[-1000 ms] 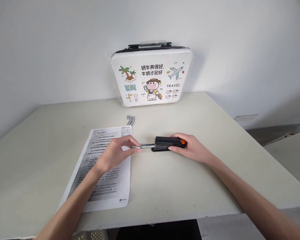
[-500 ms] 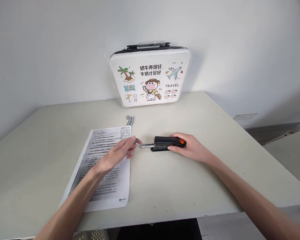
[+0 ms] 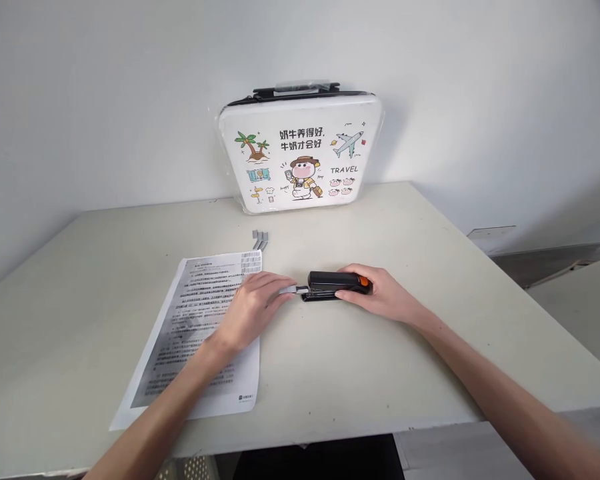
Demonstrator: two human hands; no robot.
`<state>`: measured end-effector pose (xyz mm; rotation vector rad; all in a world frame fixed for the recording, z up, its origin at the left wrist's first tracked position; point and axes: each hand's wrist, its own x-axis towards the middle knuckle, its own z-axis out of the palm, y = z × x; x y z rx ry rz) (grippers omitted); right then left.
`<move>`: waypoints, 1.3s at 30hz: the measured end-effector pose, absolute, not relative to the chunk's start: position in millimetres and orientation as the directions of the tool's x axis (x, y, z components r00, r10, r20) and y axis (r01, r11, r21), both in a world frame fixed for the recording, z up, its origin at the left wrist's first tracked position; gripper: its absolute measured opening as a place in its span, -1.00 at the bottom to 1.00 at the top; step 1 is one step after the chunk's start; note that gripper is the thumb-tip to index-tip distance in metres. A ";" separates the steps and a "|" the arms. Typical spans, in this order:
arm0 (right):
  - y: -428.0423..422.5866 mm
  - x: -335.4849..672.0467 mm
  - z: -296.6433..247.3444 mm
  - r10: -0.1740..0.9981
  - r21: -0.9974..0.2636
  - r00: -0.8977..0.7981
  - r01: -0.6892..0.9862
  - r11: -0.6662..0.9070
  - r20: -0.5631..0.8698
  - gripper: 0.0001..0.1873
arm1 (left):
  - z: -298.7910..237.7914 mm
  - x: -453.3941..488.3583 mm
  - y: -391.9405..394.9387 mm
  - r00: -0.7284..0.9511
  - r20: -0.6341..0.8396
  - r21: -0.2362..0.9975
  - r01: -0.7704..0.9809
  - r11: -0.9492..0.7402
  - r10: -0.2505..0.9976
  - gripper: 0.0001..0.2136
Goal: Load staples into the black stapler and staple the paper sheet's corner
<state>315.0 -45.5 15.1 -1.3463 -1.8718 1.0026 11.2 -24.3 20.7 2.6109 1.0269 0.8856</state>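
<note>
A black stapler (image 3: 325,281) with an orange button lies on the table, its metal tray sticking out at the left end. My right hand (image 3: 375,291) is closed around the stapler's right end. My left hand (image 3: 253,303) pinches a grey strip of staples (image 3: 287,289) lined up at the outstretched tray; the fingers hide part of both. Under my left hand and forearm lies a printed sheet of paper (image 3: 245,387). More grey staple strips (image 3: 261,239) lie just beyond its top right corner.
A white case (image 3: 270,147) with cartoon prints and a black handle stands against the wall at the back of the table (image 3: 360,373). The table's front edge runs below my forearms.
My left hand has turned and moved slightly right, bringing the staple strip from beside the tray's tip to the tray. My right hand and the stapler have stayed in place.
</note>
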 end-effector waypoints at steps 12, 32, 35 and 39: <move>-44.8 317.1 13.1 0.945 -0.849 -0.322 0.480 0.220 0.063 -0.71 | 14.2 13.5 -16.3 0.590 0.371 0.433 0.573 -0.696 0.717 -0.80; -46.8 319.2 14.8 0.930 -0.876 -0.365 0.433 0.211 0.044 -0.66 | 22.2 6.1 -18.4 0.604 0.322 0.528 0.525 -0.668 0.729 -0.73; -46.4 319.6 14.0 0.932 -0.875 -0.359 0.439 0.204 0.037 -0.65 | 27.4 6.7 -20.4 0.593 0.314 0.543 0.528 -0.653 0.742 -0.75; -45.7 320.4 13.0 0.932 -0.863 -0.360 0.459 0.210 0.036 -0.62 | 29.6 9.6 -22.8 0.570 0.320 0.543 0.545 -0.640 0.757 -0.76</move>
